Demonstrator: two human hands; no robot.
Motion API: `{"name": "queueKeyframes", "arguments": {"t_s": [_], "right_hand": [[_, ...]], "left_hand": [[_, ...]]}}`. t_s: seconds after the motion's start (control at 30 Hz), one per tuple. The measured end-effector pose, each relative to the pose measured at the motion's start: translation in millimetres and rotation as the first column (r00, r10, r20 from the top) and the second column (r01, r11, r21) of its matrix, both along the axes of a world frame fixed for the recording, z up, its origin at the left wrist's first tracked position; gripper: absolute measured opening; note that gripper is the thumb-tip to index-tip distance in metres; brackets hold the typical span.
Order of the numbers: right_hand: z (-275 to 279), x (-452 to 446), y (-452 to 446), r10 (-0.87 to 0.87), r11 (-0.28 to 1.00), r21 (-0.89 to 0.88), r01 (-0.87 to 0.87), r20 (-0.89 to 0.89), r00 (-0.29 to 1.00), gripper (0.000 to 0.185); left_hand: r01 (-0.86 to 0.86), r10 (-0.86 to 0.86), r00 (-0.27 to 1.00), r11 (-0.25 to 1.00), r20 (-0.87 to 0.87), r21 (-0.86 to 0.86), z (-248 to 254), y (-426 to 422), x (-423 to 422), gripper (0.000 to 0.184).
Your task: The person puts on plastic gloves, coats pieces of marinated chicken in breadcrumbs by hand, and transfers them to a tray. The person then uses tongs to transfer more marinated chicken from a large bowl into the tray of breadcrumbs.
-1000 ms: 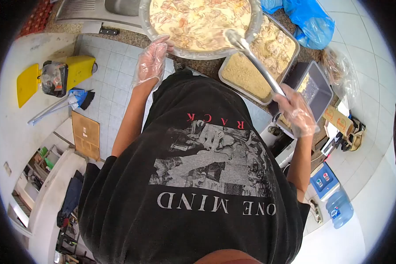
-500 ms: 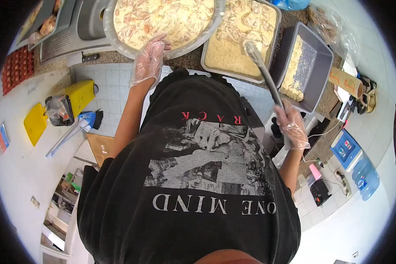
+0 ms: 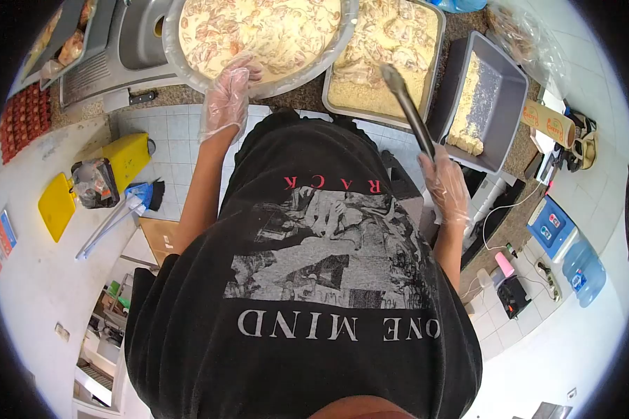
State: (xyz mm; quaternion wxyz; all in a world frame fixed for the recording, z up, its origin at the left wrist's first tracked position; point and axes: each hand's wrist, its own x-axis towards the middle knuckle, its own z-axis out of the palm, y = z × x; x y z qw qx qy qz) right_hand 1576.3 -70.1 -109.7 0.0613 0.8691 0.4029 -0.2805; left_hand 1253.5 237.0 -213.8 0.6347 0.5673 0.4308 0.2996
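My right hand point(image 3: 446, 185), in a clear plastic glove, grips the handle end of black-handled tongs point(image 3: 418, 120). The tongs' metal tips hover over a rectangular tray point(image 3: 379, 120) of pale crumbs. Batter-coated meat pieces point(image 3: 388, 42) lie on the crumbs, mostly in its far part. My left hand point(image 3: 229, 98), also gloved, rests at the near rim of a large round basin point(image 3: 286, 88), fingers extended and holding nothing. Inside the basin, raw meat pieces point(image 3: 258, 31) sit in creamy batter.
A deep grey bin point(image 3: 514, 129) with crumbs along one side stands right of the tray. Left of the basin are a sink point(image 3: 138, 45), a knife point(image 3: 143, 97) and red egg trays point(image 3: 24, 122). A cardboard roll point(image 3: 548, 124) lies at the right.
My right hand has moved slightly left and up with the tongs. Battered meat now covers more of the tray's middle. My left hand has shifted slightly left.
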Motion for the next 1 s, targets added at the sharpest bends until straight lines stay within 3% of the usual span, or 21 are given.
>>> {"name": "queueKeyframes", "arguments": {"t_s": [0.2, 0.27, 0.4, 0.5, 0.53, 0.63, 0.67, 0.77, 0.8, 0.93, 1.0], "right_hand": [[-29, 28, 8, 0.202, 0.979, -0.045, -0.2, 0.049, 0.978, 0.041], [-1, 21, 21, 0.122, 0.991, 0.035, -0.127, 0.125, 0.985, 0.041], [60, 25, 52, -0.012, 0.999, 0.042, 0.01, 0.046, 0.999, 0.044], [77, 22, 74, 0.208, 0.942, 0.224, -0.249, 0.192, 0.959, 0.045], [82, 19, 86, 0.304, 0.919, 0.156, -0.362, 0.304, 0.903, 0.049], [88, 12, 126, 0.451, 0.866, 0.072, -0.495, 0.317, 0.835, 0.051], [83, 17, 129, 0.59, 0.759, -0.004, -0.651, 0.427, 0.686, 0.05], [89, 7, 160, 0.703, 0.611, -0.072, -0.789, 0.507, 0.499, 0.052], [93, 4, 172, 0.762, 0.546, -0.205, -0.812, 0.525, 0.379, 0.052], [89, 7, 199, 0.807, 0.2, -0.342, -0.918, 0.589, -0.043, 0.042], [78, 6, 217, 0.786, 0.095, -0.159, -0.983, 0.618, -0.024, 0.038]], "left_hand": [[-0.007, 0.005, 1.0, 0.998, 0.019, 0.063, 5, 1, -11, 0.041], [-0.059, 0.06, 0.998, 0.996, -0.025, 0.065, 0, 4, -23, 0.041], [-0.139, 0.139, 0.99, 0.99, 0.012, 0.018, 1, 4, -37, 0.04], [-0.156, 0.154, 0.987, 0.984, 0.039, 0.084, -1, 1, -47, 0.04], [-0.161, 0.159, 0.987, 0.984, 0.031, 0.078, 2, 0, -50, 0.04], [-0.185, 0.184, 0.983, 0.979, 0.013, 0.086, 8, -3, -61, 0.04], [-0.195, 0.194, 0.981, 0.975, 0.018, 0.103, 7, -3, -65, 0.04], [-0.224, 0.226, 0.974, 0.962, 0.009, 0.153, 2, -3, -79, 0.044], [-0.233, 0.237, 0.972, 0.958, 0.0, 0.169, 1, -4, -84, 0.046], [-0.353, 0.346, 0.935, 0.929, 0.077, 0.11, -4, -14, -97, 0.039], [-0.374, 0.371, 0.927, 0.919, 0.048, 0.125, -6, -19, -102, 0.04]]}}
